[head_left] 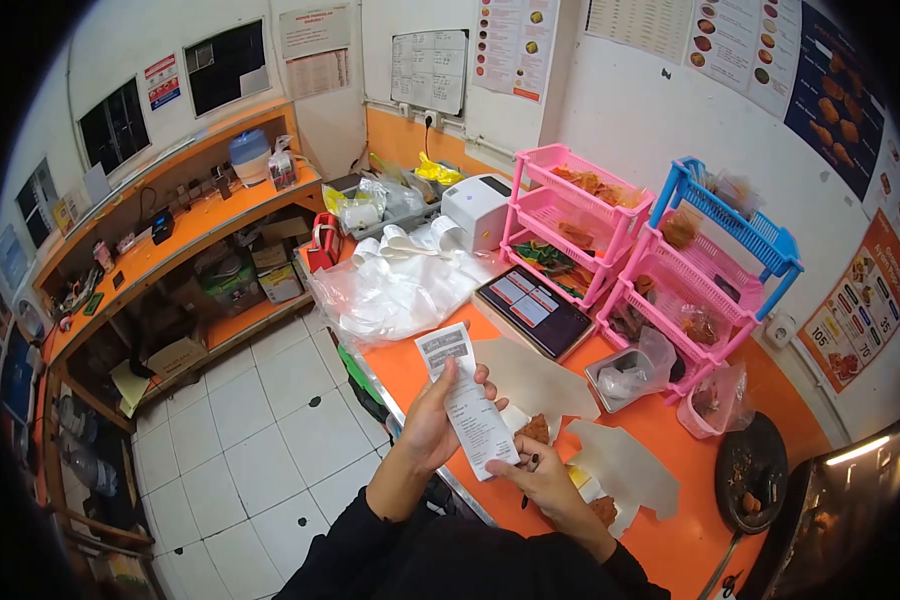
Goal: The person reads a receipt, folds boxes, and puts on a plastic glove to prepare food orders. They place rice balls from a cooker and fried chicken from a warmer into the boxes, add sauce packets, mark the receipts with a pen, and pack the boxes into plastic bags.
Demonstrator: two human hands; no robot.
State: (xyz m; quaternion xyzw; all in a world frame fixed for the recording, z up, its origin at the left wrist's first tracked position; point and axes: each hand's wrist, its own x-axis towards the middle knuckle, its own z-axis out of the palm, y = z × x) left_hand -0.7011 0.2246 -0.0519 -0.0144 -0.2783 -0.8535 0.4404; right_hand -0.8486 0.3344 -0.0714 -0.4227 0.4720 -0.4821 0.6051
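1. An orange table (695,455) spreads beyond both hands, to the right.
2. The long receipt (473,418) slants between the hands, far end leaning left.
3. The left hand (435,415) clasps its far half, thumb on top.
4. The right hand (548,477) pinches its near end.

The receipt (475,425) was smooth, thin paper; the rack (575,203) hard plastic; the bags (400,300) glossy, crinkled plastic; the chicken (537,427) rough.
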